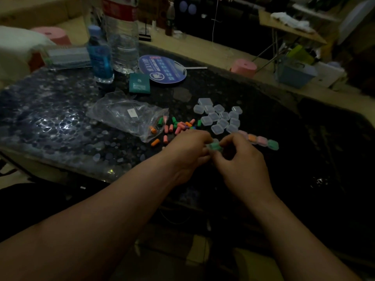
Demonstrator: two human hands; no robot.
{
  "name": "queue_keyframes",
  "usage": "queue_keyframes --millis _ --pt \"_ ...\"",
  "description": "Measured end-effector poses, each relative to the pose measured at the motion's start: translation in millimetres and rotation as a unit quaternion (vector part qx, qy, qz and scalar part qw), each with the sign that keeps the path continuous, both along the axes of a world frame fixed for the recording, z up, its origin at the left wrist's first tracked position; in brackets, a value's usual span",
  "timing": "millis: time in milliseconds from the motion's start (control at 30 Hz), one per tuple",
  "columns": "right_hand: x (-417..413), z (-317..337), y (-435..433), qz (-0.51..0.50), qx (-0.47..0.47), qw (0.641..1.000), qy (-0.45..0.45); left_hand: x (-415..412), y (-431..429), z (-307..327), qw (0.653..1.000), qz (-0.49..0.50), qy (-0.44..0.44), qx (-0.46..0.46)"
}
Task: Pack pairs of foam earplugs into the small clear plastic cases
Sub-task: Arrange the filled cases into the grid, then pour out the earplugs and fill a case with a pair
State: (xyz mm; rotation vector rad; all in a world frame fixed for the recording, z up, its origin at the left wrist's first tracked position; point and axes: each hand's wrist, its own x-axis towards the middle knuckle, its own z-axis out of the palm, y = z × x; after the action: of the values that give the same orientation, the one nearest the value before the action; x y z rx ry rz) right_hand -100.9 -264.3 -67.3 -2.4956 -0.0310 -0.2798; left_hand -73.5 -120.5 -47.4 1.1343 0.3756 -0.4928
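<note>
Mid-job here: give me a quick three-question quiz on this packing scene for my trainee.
1. True or false: both hands are on one case with green earplugs.
2. What lies beside the loose earplugs, toward the left hand's side? A) plastic bag B) scissors
3. What colour is the filled case at the row's far right end?

Key: 1. True: left hand, right hand, case. 2. A, plastic bag, loose earplugs. 3. Green, filled case.

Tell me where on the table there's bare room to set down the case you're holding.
Bare tabletop lies right of the filled cases, toward the table's right edge, and near the right hand. It is crowded between the bag, loose earplugs and empty cases.
</note>
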Motion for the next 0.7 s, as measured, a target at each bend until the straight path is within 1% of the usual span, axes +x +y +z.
queue_keyframes --millis 133,233,333,467,600,700 --pt "22.3 -8.6 -44.4 -0.086 0.009 0.996 -0.012 -0.7 -5.1 0.1 0.999 0.001 0.019 -0.026" --pt "36.1 -20.7 -83.5 -0.176 0.017 0.984 0.02 0.6 -5.4 0.2 0.999 -0.004 0.024 -0.022" --pt "43.7 -37.9 -109.2 -0.231 -0.006 0.971 0.057 5.1 -8.0 0.0 0.999 0.003 0.03 -0.029" --pt "52.4 -51.5 -113.8 -0.238 -0.035 0.968 0.077 12.3 -8.9 -1.9 0.999 0.016 0.034 -0.03" --pt "58.1 -58.5 -102.9 -0.234 -0.086 0.967 0.056 15.6 -7.7 -5.3 0.999 0.014 0.033 -0.027" --pt "59.4 -59.7 -98.1 -0.231 -0.088 0.968 0.049 17.2 -4.7 -8.2 0.999 0.014 0.037 -0.024"
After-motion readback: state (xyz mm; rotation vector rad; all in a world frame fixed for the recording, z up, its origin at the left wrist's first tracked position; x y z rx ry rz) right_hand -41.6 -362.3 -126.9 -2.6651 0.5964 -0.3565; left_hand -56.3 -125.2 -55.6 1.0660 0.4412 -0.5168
